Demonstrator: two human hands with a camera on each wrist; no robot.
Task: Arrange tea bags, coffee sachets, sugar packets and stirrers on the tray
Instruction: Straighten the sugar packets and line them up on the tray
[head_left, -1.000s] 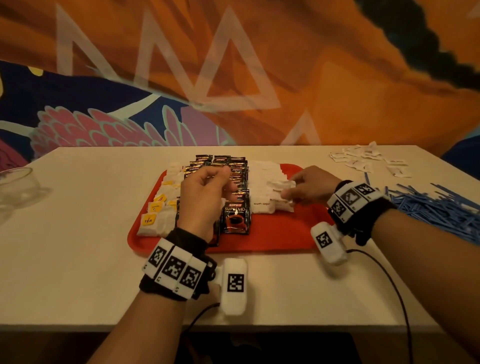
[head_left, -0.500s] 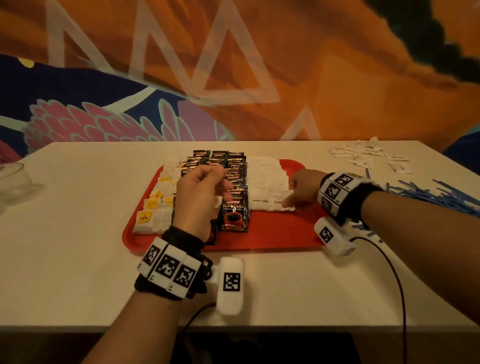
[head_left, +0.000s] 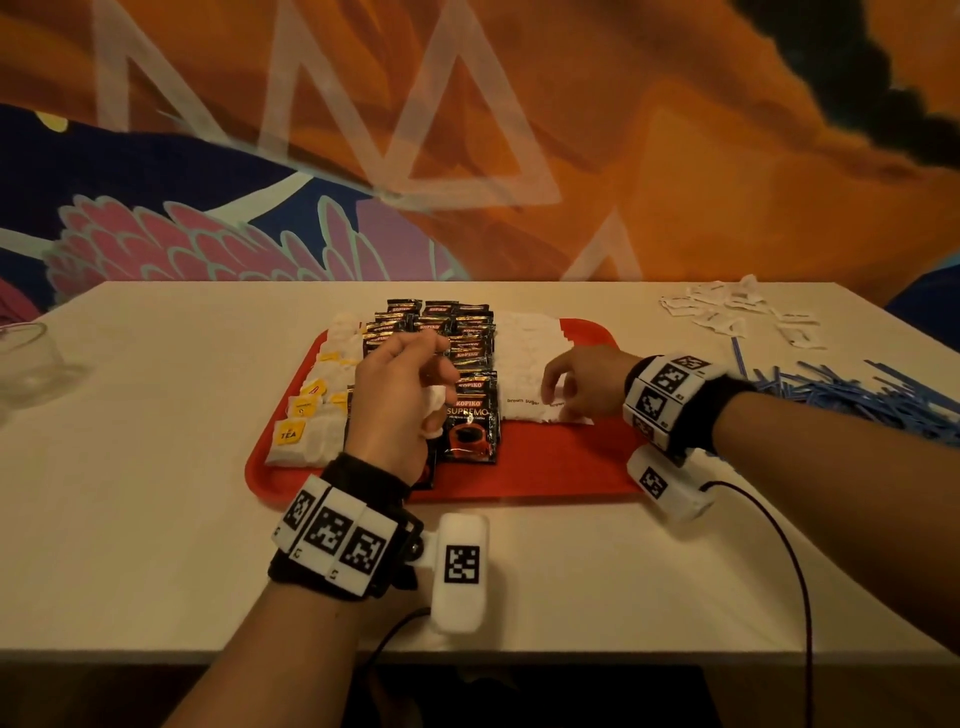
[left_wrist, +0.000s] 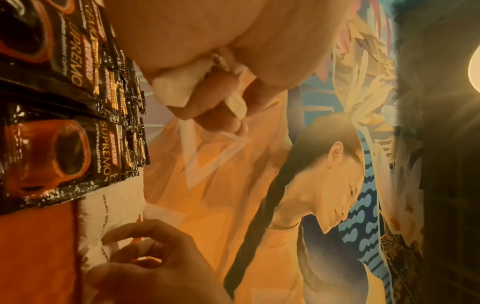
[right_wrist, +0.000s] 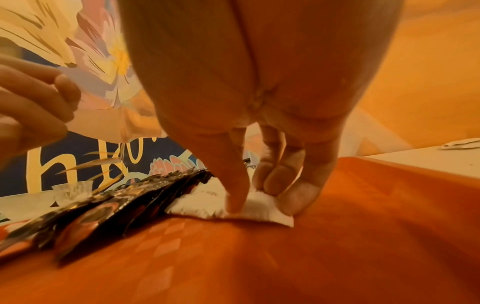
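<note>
Fingertips (right_wrist: 235, 205) of the right hand (head_left: 582, 387), lowered since a moment ago, now press a brown sugar packet (right_wrist: 259, 207) onto the red tray (head_left: 545, 467), right of the coffee sachets (head_left: 470, 415). Left hand (head_left: 400, 395) clutches spare packets (left_wrist: 179, 86).

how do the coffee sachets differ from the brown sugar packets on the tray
The coffee sachets are black and glossy with a red cup picture; the brown sugar packets are plain white with small lettering. The sachets fill the middle columns, the packets the column to their right, where the right hand touches the nearest one. Both lie in overlapping rows on the red tray.
</note>
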